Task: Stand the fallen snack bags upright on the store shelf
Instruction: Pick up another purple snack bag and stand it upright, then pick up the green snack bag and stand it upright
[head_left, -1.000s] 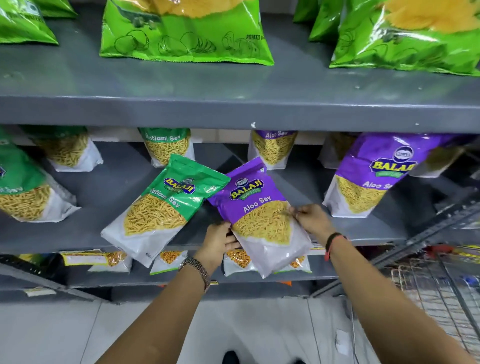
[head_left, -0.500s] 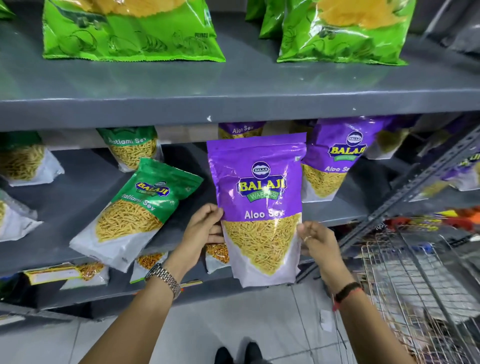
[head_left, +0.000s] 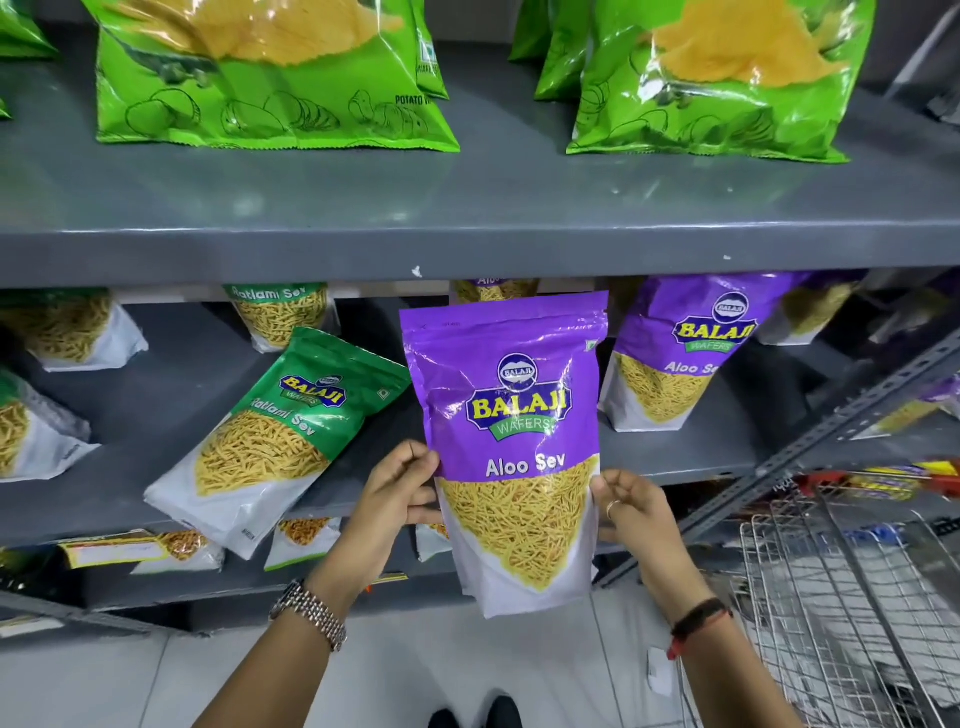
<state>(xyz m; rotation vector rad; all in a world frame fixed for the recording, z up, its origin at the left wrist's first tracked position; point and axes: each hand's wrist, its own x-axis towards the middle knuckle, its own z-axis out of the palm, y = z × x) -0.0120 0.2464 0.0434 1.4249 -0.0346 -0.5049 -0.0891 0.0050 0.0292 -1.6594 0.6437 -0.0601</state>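
Left hand (head_left: 397, 488) and right hand (head_left: 631, 506) each pinch a side edge of the glossy purple-and-white stand-up pouch of Aloo Sev (head_left: 511, 447); fingers clamped on the film, thumbs in front. Pouch is upright but off the shelf, held in the air in front of the grey painted metal middle shelf (head_left: 675, 457), its white base hanging below the shelf lip.

Risks, as I judge them:
- Film is slick and crinkled; a side pinch could slip and drop the pouch to the tiled floor.
- Contents are loose thin strands, heaped low. If the gusset base is not spread flat when I set it down, it may topple forward again.
- Little headroom under the grey upper shelf (head_left: 467, 249); the flat sealed top could catch on its edge.
- The green-and-white Ratlami Sev pouch (head_left: 283, 441), just to the left, lies tilted with its base past the shelf edge; a knock from my left wrist could tip it off.

Further back, a second purple pouch (head_left: 680, 358) stands to the right. On the top shelf, puffy bright green crisp bags (head_left: 270, 78), pillow-shaped, shiny.
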